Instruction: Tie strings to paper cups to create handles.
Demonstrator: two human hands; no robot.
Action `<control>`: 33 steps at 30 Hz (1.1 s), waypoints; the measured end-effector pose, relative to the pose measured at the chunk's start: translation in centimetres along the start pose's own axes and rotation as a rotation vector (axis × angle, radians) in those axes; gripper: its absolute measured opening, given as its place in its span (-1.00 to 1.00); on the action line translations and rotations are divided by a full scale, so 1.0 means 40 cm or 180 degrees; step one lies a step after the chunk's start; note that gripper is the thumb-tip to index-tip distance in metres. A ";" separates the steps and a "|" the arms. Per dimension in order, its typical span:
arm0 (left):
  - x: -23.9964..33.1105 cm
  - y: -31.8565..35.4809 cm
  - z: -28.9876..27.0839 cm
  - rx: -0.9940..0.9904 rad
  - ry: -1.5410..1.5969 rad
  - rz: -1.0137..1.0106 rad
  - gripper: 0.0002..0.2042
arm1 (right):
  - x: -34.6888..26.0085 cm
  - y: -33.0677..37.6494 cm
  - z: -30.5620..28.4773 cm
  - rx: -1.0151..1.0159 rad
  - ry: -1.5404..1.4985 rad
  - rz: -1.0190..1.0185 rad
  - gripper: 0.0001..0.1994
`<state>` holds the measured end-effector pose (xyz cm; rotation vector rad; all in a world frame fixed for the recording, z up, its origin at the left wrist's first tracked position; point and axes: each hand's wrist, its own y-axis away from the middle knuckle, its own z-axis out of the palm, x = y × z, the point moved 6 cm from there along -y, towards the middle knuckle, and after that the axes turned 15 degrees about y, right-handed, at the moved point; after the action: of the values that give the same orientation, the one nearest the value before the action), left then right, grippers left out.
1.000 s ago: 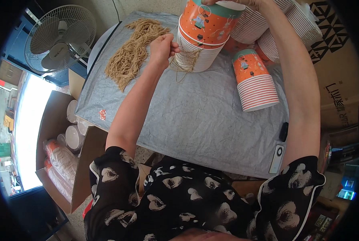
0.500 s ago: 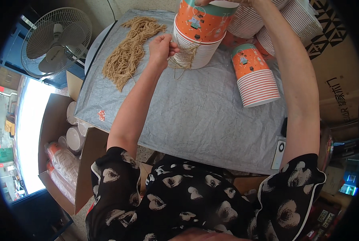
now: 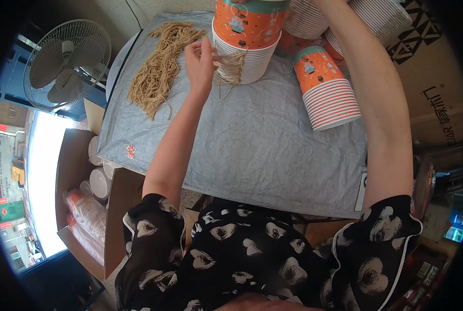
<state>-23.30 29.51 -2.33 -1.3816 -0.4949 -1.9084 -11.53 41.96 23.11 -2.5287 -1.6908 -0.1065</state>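
A tall stack of large orange and white paper cups stands near the far edge of the table. Tan string hangs against its left side, in a small tangle with loose ends. My left hand is beside the stack, fingers bent, with strands running from its fingertips to the tangle. At the upper edge of the view, my right hand is on the top rim of the stack, mostly cut off. A long bundle of tan string lies left of my left hand.
Right of the tall stack lies a shorter stack of orange cups, with wrapped cup stacks behind it. A grey cloth covers the table. On the left are a carton holding wrapped cups and a fan.
My left hand has turned and its fingers have lifted slightly beside the stack. The whole view has shifted a little, and less of my right hand shows at the top.
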 end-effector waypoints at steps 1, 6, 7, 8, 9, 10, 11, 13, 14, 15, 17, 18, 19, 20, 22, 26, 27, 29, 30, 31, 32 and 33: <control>0.037 0.026 0.004 0.0103 -0.0486 0.0835 -0.52 | 0.004 0.002 0.002 0.0005 -0.0004 0.0021 -0.17; 0.091 0.095 0.116 -0.0701 -0.1842 0.1909 0.21 | 0.006 0.016 0.002 0.0130 -0.0331 -0.0019 -0.18; 0.085 0.084 0.133 -0.0814 -0.1521 0.1740 0.34 | 0.004 0.019 0.001 0.0110 -0.0368 -0.0001 -0.19; 0.076 0.065 0.145 -0.0937 -0.1188 0.1576 0.48 | 0.003 0.022 -0.002 0.0095 -0.0395 0.0032 -0.19; 0.074 0.050 0.145 -0.0935 -0.1194 0.1583 0.48 | 0.000 0.023 -0.002 0.0080 -0.0423 0.0066 -0.20; 0.072 0.036 0.143 -0.1015 -0.1076 0.1555 0.49 | -0.004 0.022 -0.004 0.0063 -0.0452 0.0100 -0.20; 0.069 0.030 0.145 -0.1106 -0.0951 0.1510 0.50 | -0.006 0.023 -0.003 0.0033 -0.0486 0.0149 -0.21; 0.064 0.018 0.139 -0.1115 -0.1037 0.1464 0.50 | -0.007 0.024 -0.005 -0.0030 -0.0559 0.0242 -0.22; 0.063 0.013 0.135 -0.1103 -0.1128 0.1431 0.51 | -0.010 0.027 -0.009 -0.0063 -0.0600 0.0275 -0.22; 0.063 0.009 0.134 -0.1096 -0.1140 0.1416 0.51 | -0.013 0.030 -0.012 -0.0097 -0.0641 0.0305 -0.23; 0.064 0.004 0.137 -0.1226 -0.1122 0.1493 0.48 | -0.017 0.031 -0.016 -0.0253 -0.0718 0.0286 -0.27; 0.062 0.000 0.135 -0.1216 -0.1135 0.1479 0.48 | -0.019 0.030 -0.019 -0.0231 -0.0697 0.0259 -0.29; 0.063 -0.003 0.133 -0.1166 -0.1240 0.1569 0.43 | -0.020 0.028 -0.025 -0.0208 -0.0675 0.0230 -0.31; 0.067 -0.001 0.132 -0.1115 -0.1344 0.1656 0.39 | -0.026 0.033 -0.033 -0.0252 -0.0690 0.0151 -0.33; 0.076 0.002 0.130 -0.1147 -0.1357 0.1742 0.30 | -0.025 0.032 -0.028 -0.0240 -0.0766 0.0210 -0.33; 0.107 0.030 0.156 -0.1361 -0.1235 0.1583 0.18 | -0.014 0.023 -0.011 -0.0036 -0.0554 0.0316 -0.33; 0.105 0.026 0.149 -0.1352 -0.1241 0.1580 0.18 | -0.015 0.023 0.001 -0.0039 -0.0559 0.0305 -0.33; 0.106 0.017 0.139 -0.1330 -0.1335 0.1789 0.17 | -0.009 0.029 0.014 0.0302 -0.1011 0.0269 -0.31; 0.100 0.015 0.136 -0.1327 -0.1334 0.1793 0.17 | -0.007 0.025 0.026 0.0305 -0.1008 0.0266 -0.31; 0.095 0.016 0.133 -0.1278 -0.1384 0.1811 0.18 | -0.004 0.022 0.029 0.0445 -0.0797 0.0287 -0.29; 0.085 0.015 0.131 -0.1243 -0.1433 0.1821 0.20 | 0.004 0.021 0.032 0.0581 -0.0590 0.0322 -0.27; 0.073 0.007 0.120 -0.1251 -0.1441 0.1829 0.20 | 0.002 0.020 0.032 0.0593 -0.0596 0.0326 -0.27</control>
<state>-20.44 31.58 2.05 -1.9692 0.0920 -1.2595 -10.74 41.87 21.80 -2.5447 -1.5438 0.2903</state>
